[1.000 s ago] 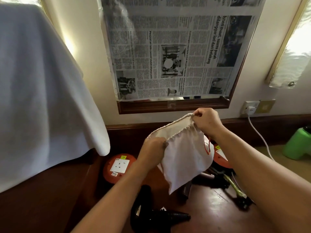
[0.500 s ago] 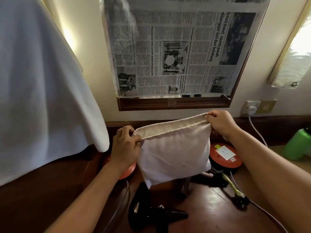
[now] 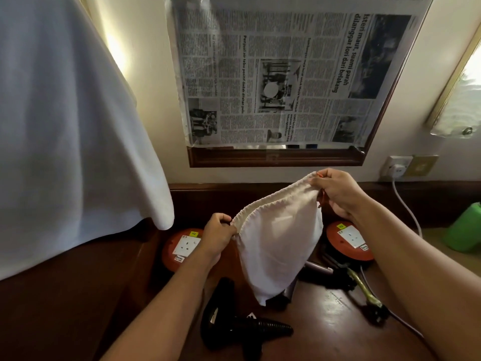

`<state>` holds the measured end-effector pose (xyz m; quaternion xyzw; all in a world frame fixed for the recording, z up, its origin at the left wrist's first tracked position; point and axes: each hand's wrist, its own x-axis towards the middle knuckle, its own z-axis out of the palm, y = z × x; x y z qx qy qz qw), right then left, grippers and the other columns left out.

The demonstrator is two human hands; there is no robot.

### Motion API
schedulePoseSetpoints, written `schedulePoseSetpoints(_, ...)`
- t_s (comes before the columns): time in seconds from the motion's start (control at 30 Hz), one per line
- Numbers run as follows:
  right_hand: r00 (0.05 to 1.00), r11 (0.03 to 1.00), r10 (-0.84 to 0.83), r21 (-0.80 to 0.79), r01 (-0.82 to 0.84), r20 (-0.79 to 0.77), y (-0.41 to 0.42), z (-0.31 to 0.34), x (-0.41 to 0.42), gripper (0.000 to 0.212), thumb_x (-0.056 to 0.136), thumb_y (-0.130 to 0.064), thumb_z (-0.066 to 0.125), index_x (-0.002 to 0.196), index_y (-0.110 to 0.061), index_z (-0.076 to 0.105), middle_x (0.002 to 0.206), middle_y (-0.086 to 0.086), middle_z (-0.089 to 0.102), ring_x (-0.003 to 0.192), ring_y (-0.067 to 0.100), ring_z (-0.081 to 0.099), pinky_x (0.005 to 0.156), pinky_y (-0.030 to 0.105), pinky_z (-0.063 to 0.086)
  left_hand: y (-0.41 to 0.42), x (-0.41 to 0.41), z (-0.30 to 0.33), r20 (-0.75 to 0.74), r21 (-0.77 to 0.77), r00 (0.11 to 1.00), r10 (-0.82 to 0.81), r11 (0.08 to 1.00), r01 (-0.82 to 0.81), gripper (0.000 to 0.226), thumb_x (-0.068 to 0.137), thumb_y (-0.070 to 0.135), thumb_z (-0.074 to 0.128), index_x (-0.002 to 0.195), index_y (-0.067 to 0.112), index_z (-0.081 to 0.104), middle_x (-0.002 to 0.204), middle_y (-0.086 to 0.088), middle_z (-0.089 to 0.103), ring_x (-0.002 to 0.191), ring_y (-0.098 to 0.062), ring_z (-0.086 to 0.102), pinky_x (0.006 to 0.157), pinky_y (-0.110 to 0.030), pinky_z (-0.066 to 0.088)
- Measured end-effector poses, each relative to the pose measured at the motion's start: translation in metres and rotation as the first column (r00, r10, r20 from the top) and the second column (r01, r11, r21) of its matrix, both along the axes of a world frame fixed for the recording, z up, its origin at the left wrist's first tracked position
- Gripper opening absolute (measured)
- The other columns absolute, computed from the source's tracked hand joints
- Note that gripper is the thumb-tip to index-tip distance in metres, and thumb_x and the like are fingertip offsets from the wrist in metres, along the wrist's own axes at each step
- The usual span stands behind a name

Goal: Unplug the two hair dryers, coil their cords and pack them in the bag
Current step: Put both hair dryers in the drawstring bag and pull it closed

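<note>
bag rim pinched between both hands' fingers.

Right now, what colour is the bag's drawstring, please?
Red, by the right hand on the bag; head view.

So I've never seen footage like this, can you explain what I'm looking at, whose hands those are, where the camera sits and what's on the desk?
There is no machine here. The picture comes from a wide-angle camera worn on a person's head, looking forward and down, so the two bare arms reaching in are that person's own.

The left hand and the right hand each pinch the gathered rim of a pale cloth drawstring bag, holding it up above a dark wooden desk. Nothing is visibly in it yet.

On the desk lie a black hair dryer, two round orange extension reels with white sockets, and more dark gear partly hidden behind the bag. Newspaper covers a framed mirror on the wall, and a white plug sits in the wall socket.
</note>
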<state>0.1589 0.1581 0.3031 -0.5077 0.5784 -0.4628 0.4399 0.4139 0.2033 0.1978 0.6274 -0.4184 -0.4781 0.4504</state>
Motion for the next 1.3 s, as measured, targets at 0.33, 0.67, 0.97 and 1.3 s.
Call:
schedulePoseSetpoints(0.33, 0.948, 0.990, -0.121, -0.102, 0.095, -0.296, 0.002, -0.006, 0.002, 0.009, 0.086, -0.008, 0.059, 0.087, -0.002, 0.066, 0.073, 0.012, 0.061, 0.056, 0.020, 0.053, 0.050, 0.031, 0.046, -0.029, 0.034, 0.022, 0.421, -0.230, 0.809, 0.411, 0.911, -0.343, 0.021, 0.089, 0.002, 0.044, 0.097, 0.007, 0.063, 0.109, -0.020, 0.058, 0.091, -0.033, 0.053, 0.078, -0.035, 0.042)
schedulePoseSetpoints(0.67, 0.721, 0.979, -0.063, -0.183, -0.089, -0.690, -0.004, -0.002, -0.022, 0.009, 0.082, -0.007, 0.060, 0.086, -0.009, 0.068, 0.085, 0.005, 0.064, 0.079, 0.020, 0.055, 0.064, 0.028, 0.041, -0.030, 0.051, 0.042, 0.602, -0.324, 0.753, 0.267, 0.943, -0.075, 0.013, 0.091, -0.001, 0.050, 0.095, 0.009, 0.057, 0.094, -0.009, 0.059, 0.085, -0.021, 0.053, 0.067, -0.025, 0.041)
schedulePoseSetpoints(0.97, 0.490, 0.978, -0.052, -0.143, -0.150, -0.870, 0.004, 0.008, -0.012, 0.038, 0.081, -0.005, 0.059, 0.116, -0.017, 0.055, 0.128, 0.009, 0.045, 0.117, 0.030, 0.040, 0.092, 0.039, 0.039, -0.023, 0.055, 0.080, 0.667, -0.353, 0.728, 0.157, 0.928, 0.123, 0.012, 0.092, 0.005, 0.051, 0.095, 0.010, 0.063, 0.088, -0.003, 0.060, 0.080, -0.015, 0.051, 0.057, -0.020, 0.038)
schedulePoseSetpoints(1.3, 0.556, 0.911, 0.168, -0.087, -0.404, -0.814, 0.037, -0.125, 0.109, 0.022, 0.091, -0.023, 0.048, 0.110, -0.014, 0.057, 0.106, 0.008, 0.061, 0.103, 0.032, 0.057, 0.080, 0.037, 0.040, -0.037, 0.024, 0.076, 0.398, -0.301, 0.914, 0.079, 0.952, 0.048, 0.019, 0.088, 0.006, 0.047, 0.080, 0.019, 0.058, 0.074, 0.000, 0.057, 0.063, -0.015, 0.051, 0.050, -0.023, 0.040)
